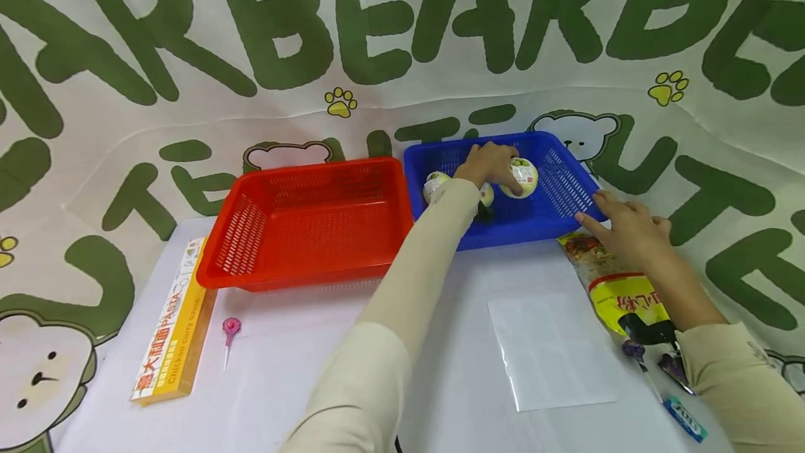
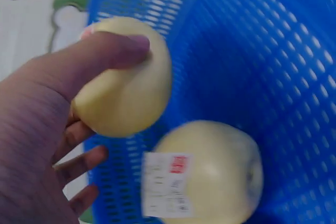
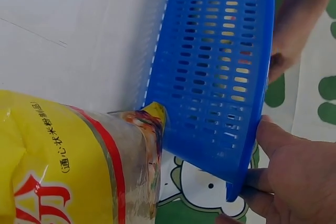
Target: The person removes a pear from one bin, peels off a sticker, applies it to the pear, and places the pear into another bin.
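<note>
My left hand (image 1: 487, 163) reaches into the blue basket (image 1: 516, 229) and holds a pale yellow pear (image 2: 128, 90), its thumb pressed on the skin. In the left wrist view another pear (image 2: 220, 174), with a white price label, lies below it in the basket. More pale fruit (image 1: 434, 184) shows beside the hand in the head view, partly hidden by the wrist. My right hand (image 1: 632, 229) grips the basket's right front corner, thumb on the rim and fingers underneath, as the right wrist view (image 3: 294, 166) shows.
Left of the blue basket stands a red basket (image 1: 314, 271). A yellow pasta box (image 1: 172, 327) and a pink lollipop (image 1: 231, 327) lie at left. Under the right arm are a yellow food bag (image 1: 619, 292), small wrapped items and a blue packet (image 1: 685, 418). A clear plastic sheet (image 1: 553, 355) lies in front.
</note>
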A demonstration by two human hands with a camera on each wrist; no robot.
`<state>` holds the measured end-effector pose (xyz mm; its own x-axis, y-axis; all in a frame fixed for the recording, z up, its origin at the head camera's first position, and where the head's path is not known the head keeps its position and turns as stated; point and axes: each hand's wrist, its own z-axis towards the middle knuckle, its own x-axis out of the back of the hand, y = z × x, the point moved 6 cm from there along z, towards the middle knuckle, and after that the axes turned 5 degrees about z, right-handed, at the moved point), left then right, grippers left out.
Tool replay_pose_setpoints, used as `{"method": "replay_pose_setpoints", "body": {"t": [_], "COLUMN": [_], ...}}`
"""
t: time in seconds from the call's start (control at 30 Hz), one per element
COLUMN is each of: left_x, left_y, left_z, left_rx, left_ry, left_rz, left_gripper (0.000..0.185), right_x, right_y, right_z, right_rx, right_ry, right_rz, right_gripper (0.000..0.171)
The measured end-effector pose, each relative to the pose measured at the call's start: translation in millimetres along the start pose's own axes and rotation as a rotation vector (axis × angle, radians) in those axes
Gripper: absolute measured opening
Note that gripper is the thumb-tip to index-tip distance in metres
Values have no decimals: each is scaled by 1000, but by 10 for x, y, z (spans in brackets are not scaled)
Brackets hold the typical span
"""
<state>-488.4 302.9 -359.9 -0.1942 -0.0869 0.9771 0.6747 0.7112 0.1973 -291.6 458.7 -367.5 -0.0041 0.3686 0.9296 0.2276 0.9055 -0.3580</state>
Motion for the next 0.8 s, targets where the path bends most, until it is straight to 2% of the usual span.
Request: {"method": "replay_pose_setpoints", "body": {"t": [0.1, 0.27, 0.43, 0.5, 0.6, 0.7, 0.8], "left_x": [-101, -185, -125, 10, 289, 555, 718], "left_y": [-114, -222, -251, -216, -150, -126, -199], "left_z": [-45, -99, -168, -201, -333, -604, -974], "left_rx": [32, 41, 19, -8, -67, -143, -203], "left_ry": [-17, -67, -108, -68, 31, 140, 227], "left_rz": [32, -27, 10, 26, 4, -63, -130], "left_gripper": [81, 74, 90, 88, 71, 53, 42], "right_x": [-24, -37, -93, -73, -8, 91, 221], "right_y": [-83, -155, -168, -150, -80, 46, 217], "right_z": [-2, -5, 39, 63, 98, 143, 200], "right_rx": [18, 33, 50, 56, 55, 45, 37], "right_ry": [7, 14, 6, 19, 34, 43, 55], "right_rz": [-3, 15, 31, 35, 40, 33, 24], "right_gripper": [87, 87, 86, 85, 84, 85, 86]}}
